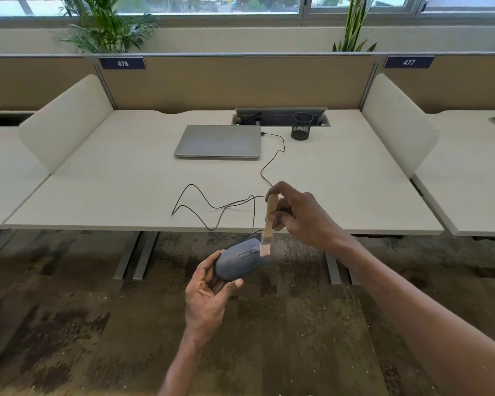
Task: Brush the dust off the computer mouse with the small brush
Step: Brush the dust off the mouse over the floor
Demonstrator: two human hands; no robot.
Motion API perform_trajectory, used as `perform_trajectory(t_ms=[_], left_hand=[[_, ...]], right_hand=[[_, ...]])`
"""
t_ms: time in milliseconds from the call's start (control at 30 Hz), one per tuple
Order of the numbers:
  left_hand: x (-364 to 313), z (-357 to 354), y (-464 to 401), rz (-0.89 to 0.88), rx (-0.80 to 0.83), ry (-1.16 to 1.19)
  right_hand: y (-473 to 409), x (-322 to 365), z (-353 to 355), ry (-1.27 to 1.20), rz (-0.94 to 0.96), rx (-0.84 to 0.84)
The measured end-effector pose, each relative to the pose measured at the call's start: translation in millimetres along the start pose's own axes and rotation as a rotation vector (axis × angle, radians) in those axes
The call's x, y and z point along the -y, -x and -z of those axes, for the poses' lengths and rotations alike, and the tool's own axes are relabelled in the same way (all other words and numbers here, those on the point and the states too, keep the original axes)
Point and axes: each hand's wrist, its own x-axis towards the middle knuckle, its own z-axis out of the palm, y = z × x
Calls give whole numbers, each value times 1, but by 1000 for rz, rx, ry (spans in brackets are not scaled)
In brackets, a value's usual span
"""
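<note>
Cradling mouse [239,261] in left fingers [235,283], brush [269,224] touching

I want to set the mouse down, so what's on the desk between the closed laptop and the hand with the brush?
In the head view, only the black cable loops across the desk between the laptop and the right hand.

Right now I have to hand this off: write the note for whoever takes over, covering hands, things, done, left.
Left hand: holds the mouse off the desk, over the floor, buttons up.
Right hand: holds the brush by its wooden handle, bristles down at the mouse's front end, by the wheel.
Mouse cable trails across the desk to the closed laptop.
Done: both picked up, brushing at the front.
Left: cannot tell how much dust remains; brush the rest, then set both down.
</note>
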Motion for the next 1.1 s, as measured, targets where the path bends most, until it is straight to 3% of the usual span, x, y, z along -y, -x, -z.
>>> perform_trajectory(t_ms=[233,467,633,833,1100], left_hand=[[-1,1,3,18,5,-1],[2,0,3,11,15,-32],[1,-1,2,9,20,-31],[2,0,3,22,9,-30],[4,-4,2,14,20,-28]], right_hand=[[-2,-1,-6,-23,27,-196],[-4,21,-15,-79,40,-163],[-3,36,-24,25,78,-44],[-9,45,-20,160,71,-165],[-18,59,-42,202,95,-53]])
